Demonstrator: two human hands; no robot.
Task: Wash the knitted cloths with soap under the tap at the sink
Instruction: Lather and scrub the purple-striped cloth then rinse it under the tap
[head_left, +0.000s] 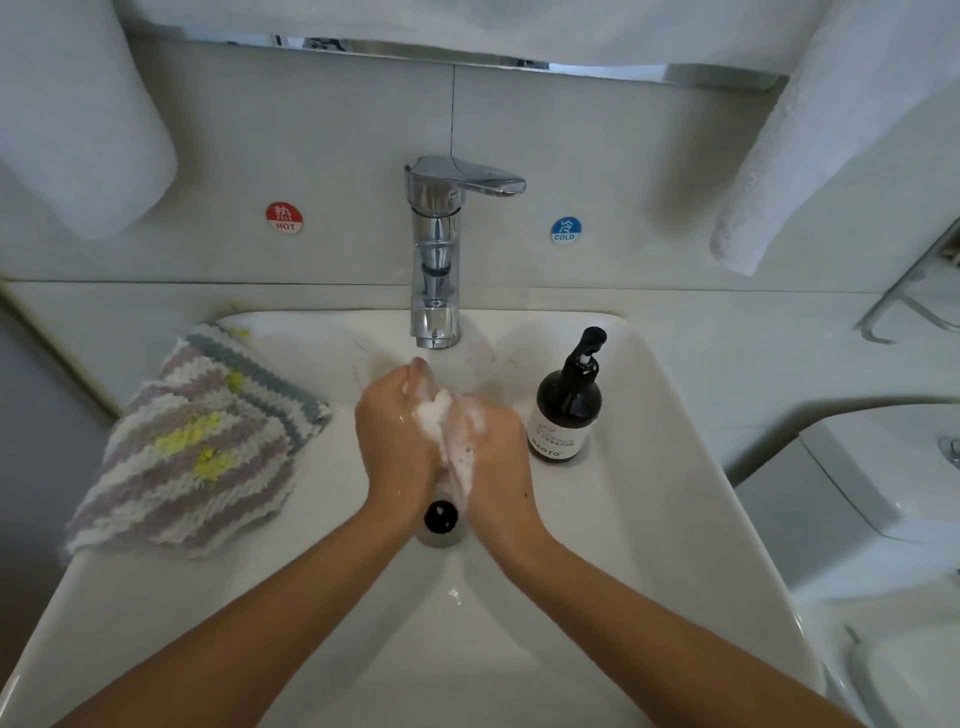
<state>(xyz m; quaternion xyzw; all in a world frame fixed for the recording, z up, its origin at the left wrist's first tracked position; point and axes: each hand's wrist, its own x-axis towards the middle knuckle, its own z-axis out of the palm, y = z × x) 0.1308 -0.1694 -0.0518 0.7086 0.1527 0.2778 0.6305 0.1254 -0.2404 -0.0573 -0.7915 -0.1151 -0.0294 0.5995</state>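
Note:
Two knitted cloths (197, 447), striped in mauve, white, grey and yellow, lie stacked on the left rim of the white sink (649, 519). Above the basin, just below the chrome tap (436, 260), my left hand (397, 441) and my right hand (493, 447) are pressed palm to palm. White soap foam (436, 415) covers the place where they meet and runs down my right hand. Neither hand holds a cloth. I see no water stream at the spout. The tap lever points right.
A dark pump bottle of soap (566, 405) stands on the sink's right rim, close to my right hand. The black drain plug (441, 517) sits under my wrists. White towels (810, 135) hang at both upper corners. A toilet (857, 493) stands at the right.

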